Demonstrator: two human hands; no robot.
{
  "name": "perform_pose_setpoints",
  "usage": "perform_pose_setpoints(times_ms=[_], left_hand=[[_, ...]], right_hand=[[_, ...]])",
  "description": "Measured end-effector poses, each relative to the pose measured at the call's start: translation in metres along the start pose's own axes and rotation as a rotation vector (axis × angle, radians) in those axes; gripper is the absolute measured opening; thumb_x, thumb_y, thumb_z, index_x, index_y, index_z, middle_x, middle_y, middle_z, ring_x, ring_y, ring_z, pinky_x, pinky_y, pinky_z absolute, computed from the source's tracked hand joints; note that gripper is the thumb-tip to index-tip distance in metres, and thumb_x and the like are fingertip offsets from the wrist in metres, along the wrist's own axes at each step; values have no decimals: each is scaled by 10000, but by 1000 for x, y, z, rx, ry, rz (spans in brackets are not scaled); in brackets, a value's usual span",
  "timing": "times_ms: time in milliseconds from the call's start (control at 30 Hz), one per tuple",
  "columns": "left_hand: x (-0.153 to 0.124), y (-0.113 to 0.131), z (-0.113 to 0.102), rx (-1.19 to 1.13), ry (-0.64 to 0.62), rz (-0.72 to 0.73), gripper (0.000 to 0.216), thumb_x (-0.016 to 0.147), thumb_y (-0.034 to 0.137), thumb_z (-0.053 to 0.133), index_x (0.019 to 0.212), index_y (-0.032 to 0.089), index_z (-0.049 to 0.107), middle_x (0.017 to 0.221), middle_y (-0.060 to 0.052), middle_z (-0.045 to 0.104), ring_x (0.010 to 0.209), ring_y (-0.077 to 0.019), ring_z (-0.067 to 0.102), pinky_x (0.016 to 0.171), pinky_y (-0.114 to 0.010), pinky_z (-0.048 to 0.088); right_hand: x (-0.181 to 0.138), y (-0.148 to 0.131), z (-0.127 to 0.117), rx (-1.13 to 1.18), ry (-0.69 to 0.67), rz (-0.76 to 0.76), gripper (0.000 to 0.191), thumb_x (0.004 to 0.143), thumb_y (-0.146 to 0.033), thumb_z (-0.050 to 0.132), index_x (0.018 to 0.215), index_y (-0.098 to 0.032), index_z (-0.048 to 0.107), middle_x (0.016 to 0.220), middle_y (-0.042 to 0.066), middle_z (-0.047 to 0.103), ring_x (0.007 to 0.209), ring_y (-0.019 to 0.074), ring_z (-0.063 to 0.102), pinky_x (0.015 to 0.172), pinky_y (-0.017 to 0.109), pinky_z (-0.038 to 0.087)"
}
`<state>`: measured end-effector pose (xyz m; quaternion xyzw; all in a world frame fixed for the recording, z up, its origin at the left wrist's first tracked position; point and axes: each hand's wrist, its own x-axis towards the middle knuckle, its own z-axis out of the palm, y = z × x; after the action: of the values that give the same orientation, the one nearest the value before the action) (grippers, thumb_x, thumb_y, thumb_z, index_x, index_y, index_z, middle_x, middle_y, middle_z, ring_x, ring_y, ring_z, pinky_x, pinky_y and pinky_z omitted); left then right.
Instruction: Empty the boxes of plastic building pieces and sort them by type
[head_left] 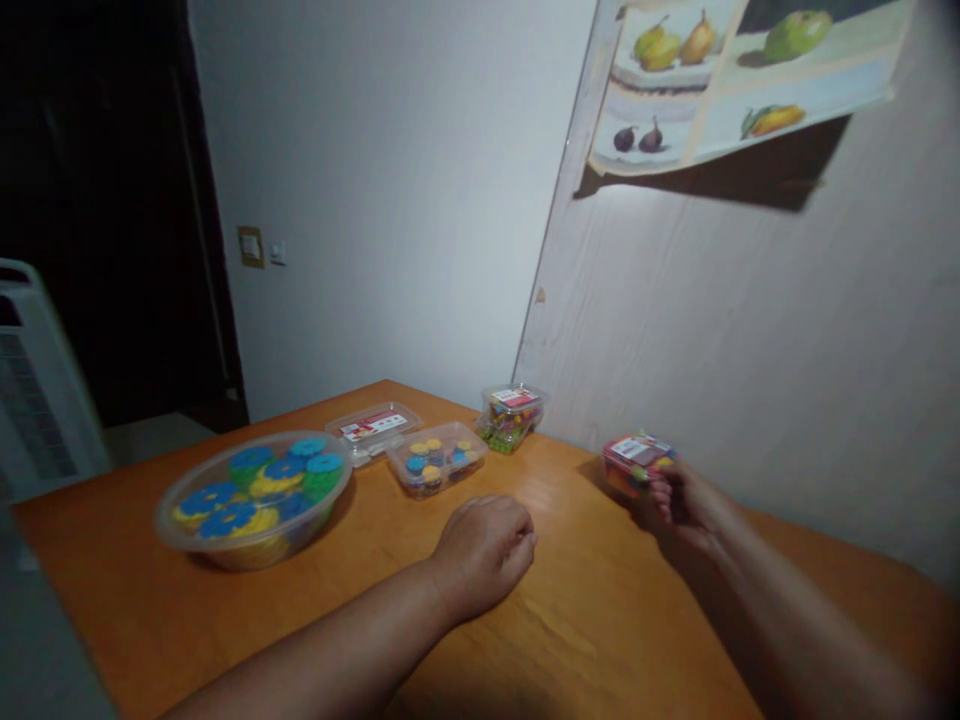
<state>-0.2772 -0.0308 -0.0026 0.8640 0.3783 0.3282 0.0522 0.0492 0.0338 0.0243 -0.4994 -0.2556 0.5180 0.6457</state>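
Head view: right hand (679,505) grasps a small clear plastic box with a red label (636,460), right of centre, lid on, unopened; left hand (487,545) rests clenched mid-frame.

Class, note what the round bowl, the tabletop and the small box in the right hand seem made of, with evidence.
Round bowl: clear plastic, probably; coloured pieces show through its wall. Tabletop: wood or wood-look laminate, orange-brown, faint sheen. Small box: clear plastic, it seems, with a paper-like label.
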Motion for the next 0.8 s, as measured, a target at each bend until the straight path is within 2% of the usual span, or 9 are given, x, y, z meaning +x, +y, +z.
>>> perform_pose_setpoints(times_ms=[167, 333, 467, 800], left_hand=[[0, 1, 0, 18, 16, 14, 74, 895, 261, 576, 870, 214, 627, 870, -29, 694, 821, -185, 621, 709, -318, 413], [0, 3, -1, 33, 47, 18, 85, 896, 291, 586, 880, 222, 633, 874, -17, 698, 836, -187, 622, 723, -323, 412], [0, 4, -3, 27, 70, 2, 98, 905, 305, 578, 889, 229, 638, 877, -5, 698, 832, -182, 621, 723, -322, 407], [0, 5, -6, 40, 92, 28, 117, 901, 328, 580, 894, 228, 641, 876, -8, 689, 833, -183, 612, 723, -321, 408]], right_hand=[[5, 33, 53, 21, -157, 147, 160, 766, -160, 606, 697, -206, 468, 475, -85, 375, 332, 48, 302, 292, 139, 280], [20, 58, 83, 39, -226, 192, 165, 783, -175, 589, 708, -209, 446, 471, -87, 391, 342, 47, 312, 300, 127, 269], [27, 67, 91, 55, -265, 201, 168, 771, -156, 580, 717, -211, 431, 478, -86, 403, 351, 47, 339, 311, 122, 282], [26, 72, 93, 54, -324, 237, 192, 762, -177, 600, 745, -218, 414, 498, -90, 399, 348, 46, 346, 319, 129, 287]])
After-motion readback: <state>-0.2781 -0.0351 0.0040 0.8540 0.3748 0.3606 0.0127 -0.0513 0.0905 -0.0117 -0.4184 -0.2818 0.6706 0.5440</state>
